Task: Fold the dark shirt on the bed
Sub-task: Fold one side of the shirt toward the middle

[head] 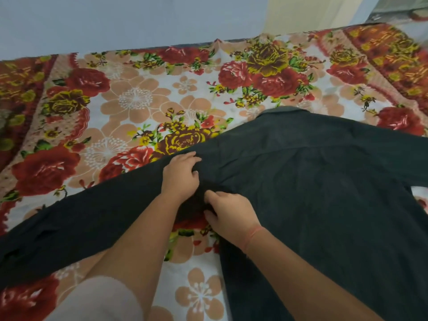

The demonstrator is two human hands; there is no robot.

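Left hand and right hand are pinching the dark shirt, lying collar-away on the bed, sleeve stretching left

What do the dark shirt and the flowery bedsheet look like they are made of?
The dark shirt looks like thin woven cloth, perhaps cotton or a blend: matte, no shine, softly creased and bunched where the left hand and right hand pinch it. The flowery bedsheet looks like printed fabric, smooth and matte; its fibre cannot be told.
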